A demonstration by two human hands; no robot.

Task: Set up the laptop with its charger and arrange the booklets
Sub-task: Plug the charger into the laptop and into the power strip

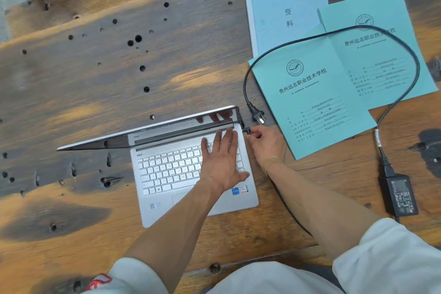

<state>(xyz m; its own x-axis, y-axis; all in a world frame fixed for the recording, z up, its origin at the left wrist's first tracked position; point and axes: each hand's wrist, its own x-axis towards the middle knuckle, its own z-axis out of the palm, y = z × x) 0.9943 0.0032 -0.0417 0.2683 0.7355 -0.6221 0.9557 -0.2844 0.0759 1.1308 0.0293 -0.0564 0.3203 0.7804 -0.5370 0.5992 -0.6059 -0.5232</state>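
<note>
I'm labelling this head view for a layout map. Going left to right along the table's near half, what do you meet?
Open silver laptop → left hand flat on its keyboard → right hand gripping the black connector at the laptop's right edge → front teal booklet → black power brick.

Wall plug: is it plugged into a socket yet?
No, the wall plug lies loose on the wooden table, beside the laptop.

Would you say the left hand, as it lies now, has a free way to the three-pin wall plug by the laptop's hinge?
Probably not directly: the left hand lies flat on the silver laptop, and the right hand, pinching the black charger connector, sits between it and the black wall plug.
</note>
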